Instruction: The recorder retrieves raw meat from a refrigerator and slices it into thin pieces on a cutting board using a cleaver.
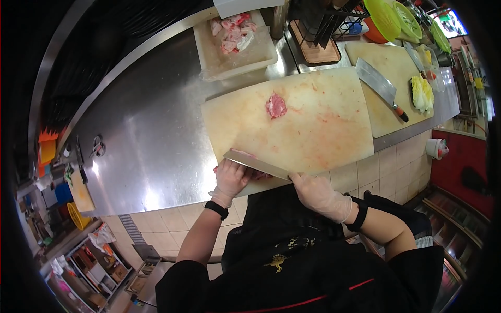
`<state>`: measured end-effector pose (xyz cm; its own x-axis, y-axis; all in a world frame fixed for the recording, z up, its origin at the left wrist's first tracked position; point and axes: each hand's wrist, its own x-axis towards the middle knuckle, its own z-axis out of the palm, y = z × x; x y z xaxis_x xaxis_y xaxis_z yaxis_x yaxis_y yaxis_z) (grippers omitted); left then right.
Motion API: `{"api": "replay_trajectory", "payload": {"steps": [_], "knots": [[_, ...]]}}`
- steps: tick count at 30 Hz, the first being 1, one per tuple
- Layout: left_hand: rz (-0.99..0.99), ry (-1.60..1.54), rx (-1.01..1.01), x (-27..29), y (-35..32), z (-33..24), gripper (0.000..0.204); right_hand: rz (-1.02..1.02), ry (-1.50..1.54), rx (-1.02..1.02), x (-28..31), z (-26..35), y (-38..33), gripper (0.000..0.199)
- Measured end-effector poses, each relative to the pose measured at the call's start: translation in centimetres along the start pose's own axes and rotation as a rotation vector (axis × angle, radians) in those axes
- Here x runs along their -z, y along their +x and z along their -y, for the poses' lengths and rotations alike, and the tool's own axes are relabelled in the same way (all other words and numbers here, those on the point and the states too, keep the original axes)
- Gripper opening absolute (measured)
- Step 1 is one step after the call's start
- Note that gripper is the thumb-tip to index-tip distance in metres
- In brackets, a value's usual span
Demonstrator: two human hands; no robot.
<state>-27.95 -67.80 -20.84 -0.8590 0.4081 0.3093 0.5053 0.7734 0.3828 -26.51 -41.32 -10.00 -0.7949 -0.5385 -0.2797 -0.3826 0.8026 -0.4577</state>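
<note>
My gloved right hand (pixel 322 197) is closed round the handle of a kitchen knife (pixel 257 164), whose broad blade points left over the near edge of the white cutting board (pixel 297 136). Beneath and beside the blade lies a piece of raw meat (pixel 260 176), partly covered by blade and fingers. My left hand (pixel 231 179), also gloved, presses curled fingers on the meat's left part, close to the blade's tip. Farther back on the board rests a small slice of raw meat (pixel 276 106), apart from both hands.
A white tub (pixel 236 69) of meat pieces in plastic stands at the back. On a second board (pixel 373 107) to the right lie a cleaver (pixel 377 82) and cut cabbage (pixel 421 94). Scissors (pixel 97 146) lie on the steel counter (pixel 146 125). A wooden tray (pixel 313 50) sits behind.
</note>
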Motion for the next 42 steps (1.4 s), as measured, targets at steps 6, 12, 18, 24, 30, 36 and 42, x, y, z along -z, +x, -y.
{"api": "replay_trajectory", "payload": {"steps": [6,12,18,24,30,36,42], "knots": [[0.002,0.042,-0.023,0.1,0.0,-0.1,0.037,0.051,0.064,0.004,0.4,0.1,1.4,0.028],[0.062,0.017,-0.014,0.0,-0.3,0.0,0.051,0.062,0.194,0.072,-0.6,1.1,5.0,0.021],[0.054,0.020,-0.028,-0.1,0.2,-0.2,0.050,0.032,0.239,0.062,-1.7,1.8,6.9,0.022],[0.092,0.029,0.029,0.0,-1.1,0.1,0.050,0.179,0.091,-0.037,0.6,-0.5,1.7,0.023],[0.055,0.034,0.016,0.4,0.9,-0.5,0.041,0.045,0.329,0.125,-0.2,1.3,7.0,0.013],[0.033,0.037,-0.002,0.6,0.8,-0.5,0.041,0.120,0.209,0.037,-0.8,0.5,6.2,0.014],[0.026,0.022,0.001,0.1,-0.3,-0.1,0.044,0.094,0.133,0.020,0.2,-2.0,1.6,0.015]]}}
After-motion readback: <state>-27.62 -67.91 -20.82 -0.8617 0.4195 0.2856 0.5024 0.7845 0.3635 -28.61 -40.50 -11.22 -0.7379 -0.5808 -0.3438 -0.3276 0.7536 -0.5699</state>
